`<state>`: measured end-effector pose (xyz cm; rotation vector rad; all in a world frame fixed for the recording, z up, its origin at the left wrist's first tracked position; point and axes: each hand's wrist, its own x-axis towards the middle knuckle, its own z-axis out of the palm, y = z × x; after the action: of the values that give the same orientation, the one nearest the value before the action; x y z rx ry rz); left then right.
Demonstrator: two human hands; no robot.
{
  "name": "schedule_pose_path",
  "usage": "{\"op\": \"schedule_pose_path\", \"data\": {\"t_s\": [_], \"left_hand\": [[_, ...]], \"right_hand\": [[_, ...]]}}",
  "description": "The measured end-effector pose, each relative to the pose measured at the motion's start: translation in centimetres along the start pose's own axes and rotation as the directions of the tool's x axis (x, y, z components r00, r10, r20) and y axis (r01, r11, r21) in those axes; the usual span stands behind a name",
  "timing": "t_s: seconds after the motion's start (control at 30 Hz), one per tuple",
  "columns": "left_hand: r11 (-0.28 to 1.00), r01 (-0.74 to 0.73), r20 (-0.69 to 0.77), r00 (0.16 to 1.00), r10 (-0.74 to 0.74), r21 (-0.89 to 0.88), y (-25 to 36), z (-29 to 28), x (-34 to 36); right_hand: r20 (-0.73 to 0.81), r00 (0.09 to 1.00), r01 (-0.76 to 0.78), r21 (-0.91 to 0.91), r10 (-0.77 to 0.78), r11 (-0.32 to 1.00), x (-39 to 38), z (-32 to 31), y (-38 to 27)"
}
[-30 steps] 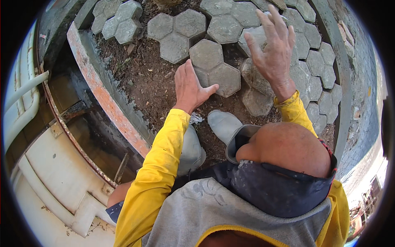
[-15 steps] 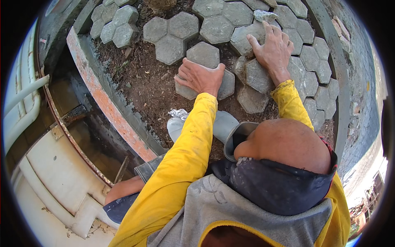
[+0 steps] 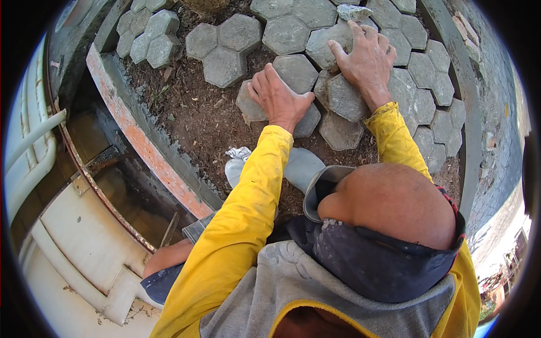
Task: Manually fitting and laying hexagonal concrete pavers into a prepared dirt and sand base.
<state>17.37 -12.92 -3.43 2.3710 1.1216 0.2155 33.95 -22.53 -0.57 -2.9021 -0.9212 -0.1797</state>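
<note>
My left hand (image 3: 277,100) lies palm down on a loose grey hexagonal paver (image 3: 248,107), its fingers curled over the paver's far edge. That paver sits on bare soil (image 3: 194,121), next to another laid paver (image 3: 297,70). My right hand (image 3: 367,61) is spread flat with fingers apart across neighbouring pavers; its thumb rests on a tilted paver (image 3: 322,46), and below the wrist is another paver (image 3: 345,98). Both arms wear yellow sleeves.
More hexagonal pavers cover the ground to the right (image 3: 428,73) and in a small group at upper left (image 3: 152,39). An orange-and-grey kerb (image 3: 141,143) borders the soil, with a pit and white pipes (image 3: 34,141) beyond. Grey boots (image 3: 304,166) stand below my hands. A stone chunk (image 3: 355,11) lies at the top.
Both hands have come down from raised positions onto the pavers. The left hand has settled on the loose paver, and the right hand has dropped flat onto the laid ones.
</note>
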Motion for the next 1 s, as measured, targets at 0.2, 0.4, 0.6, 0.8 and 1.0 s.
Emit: {"op": "schedule_pose_path", "data": {"t_s": [0.2,0.4,0.6,0.8,1.0], "left_hand": [[0.986,-0.154,0.051,0.986,0.158,-0.067,-2.1,-0.2,0.9],[0.948,-0.319,0.040,0.947,0.319,-0.008,-1.9,1.3,1.5],[0.987,-0.135,0.111,0.983,0.144,-0.082,-0.9,1.4,1.7],[0.952,-0.259,-0.253,0.944,0.214,-0.162,-6.3,-3.8,1.3],[0.652,0.286,-0.129,0.849,-0.512,-0.702,-11.5,-0.5,-0.4]], "right_hand": [[0.000,1.000,0.017,0.031,-0.017,0.999,0.0,0.1,0.4],[-0.003,1.000,0.015,-0.052,-0.015,0.999,-0.1,0.4,0.2],[-0.006,0.999,0.040,-0.002,-0.040,0.999,-0.3,0.8,0.4],[-0.076,0.988,0.137,0.054,-0.132,0.989,-0.3,1.0,2.8],[-0.033,0.994,0.106,0.046,-0.104,0.993,-0.3,0.5,1.2]]}}
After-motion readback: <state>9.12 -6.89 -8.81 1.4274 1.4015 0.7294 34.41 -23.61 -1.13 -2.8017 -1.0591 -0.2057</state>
